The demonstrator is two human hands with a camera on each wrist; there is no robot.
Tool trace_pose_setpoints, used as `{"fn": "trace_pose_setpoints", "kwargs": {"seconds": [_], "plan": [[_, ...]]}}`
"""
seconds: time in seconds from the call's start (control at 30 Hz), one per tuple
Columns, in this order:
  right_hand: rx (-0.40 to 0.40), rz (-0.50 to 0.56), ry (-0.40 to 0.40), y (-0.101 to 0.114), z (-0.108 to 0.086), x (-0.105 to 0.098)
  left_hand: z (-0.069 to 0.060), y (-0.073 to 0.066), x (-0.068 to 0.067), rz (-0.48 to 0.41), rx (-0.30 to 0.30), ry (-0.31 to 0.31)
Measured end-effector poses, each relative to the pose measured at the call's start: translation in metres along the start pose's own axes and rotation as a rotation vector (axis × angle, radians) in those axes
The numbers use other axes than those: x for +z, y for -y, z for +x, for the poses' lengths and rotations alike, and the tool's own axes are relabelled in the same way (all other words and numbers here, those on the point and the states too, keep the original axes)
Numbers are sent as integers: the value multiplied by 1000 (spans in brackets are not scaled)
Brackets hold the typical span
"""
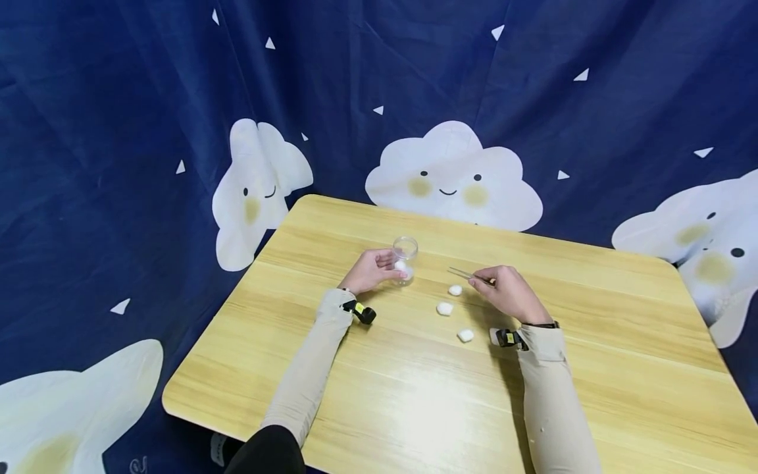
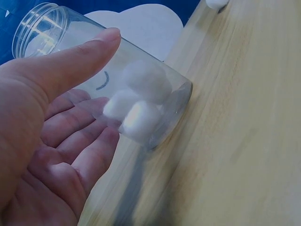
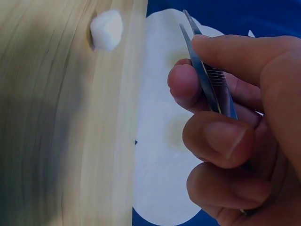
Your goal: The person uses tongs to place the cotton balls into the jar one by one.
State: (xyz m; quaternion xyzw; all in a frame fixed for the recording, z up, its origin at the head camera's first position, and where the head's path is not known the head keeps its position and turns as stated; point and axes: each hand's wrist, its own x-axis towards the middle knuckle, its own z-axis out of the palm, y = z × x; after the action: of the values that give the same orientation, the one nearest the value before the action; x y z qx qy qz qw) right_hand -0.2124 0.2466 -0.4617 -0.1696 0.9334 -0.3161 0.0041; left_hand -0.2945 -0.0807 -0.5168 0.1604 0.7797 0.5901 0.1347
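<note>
Steadying a clear, unlidded jar [image 1: 405, 257] with the left hand [image 1: 373, 271], wrapping thumb and fingers about its sides; showing white cotton balls [image 2: 142, 117] inside, near its base. Pinching metal tweezers [image 3: 203, 77] in the right hand [image 1: 509, 291], holding the tips slightly apart with nothing between them and pointing them leftward toward the jar.

Seemingly standing between picks, judging by those bare tips. Probably needing next to lower them around the nearest loose ball [image 1: 454, 289], lying just left of the right hand, then to narrow them gently; perhaps risking squashing or rolling it. Likely needing the jar steady in the left hand meanwhile. Also having two more loose balls [image 1: 444, 309] lying between the hands, nearer the body. Being unable to identify a pale patch [image 1: 494, 336] beside the right wrist camera [image 1: 508, 338].

Working over a light wood-grain counter [image 1: 367, 388] with rounded corners, stretching out on both sides of the hands and reflecting glare nearer the body. Facing a dark blue curtain [image 1: 355, 52] beyond the hands, bearing smiling white cloud prints [image 1: 453, 158] and small white triangles [image 1: 497, 31]. Wearing pale sleeves [image 1: 314, 362] on both arms.
</note>
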Motion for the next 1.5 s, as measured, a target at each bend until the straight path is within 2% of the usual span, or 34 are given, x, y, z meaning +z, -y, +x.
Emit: {"fn": "trace_pose_setpoints", "kwargs": {"seconds": [0.6,0.9,1.27,1.5], "plan": [[12,-75,51,-6,-6,-7,-2,-6,1,25,-7,-20],[37,-52,113,-11,-9,-9,-1,-5,1,20,-5,-20],[28,-39,154,-17,-9,-6,-2,-6,1,-17,-1,5],[38,-42,167,-18,-11,-6,-2,-5,1,30,9,-7]]}}
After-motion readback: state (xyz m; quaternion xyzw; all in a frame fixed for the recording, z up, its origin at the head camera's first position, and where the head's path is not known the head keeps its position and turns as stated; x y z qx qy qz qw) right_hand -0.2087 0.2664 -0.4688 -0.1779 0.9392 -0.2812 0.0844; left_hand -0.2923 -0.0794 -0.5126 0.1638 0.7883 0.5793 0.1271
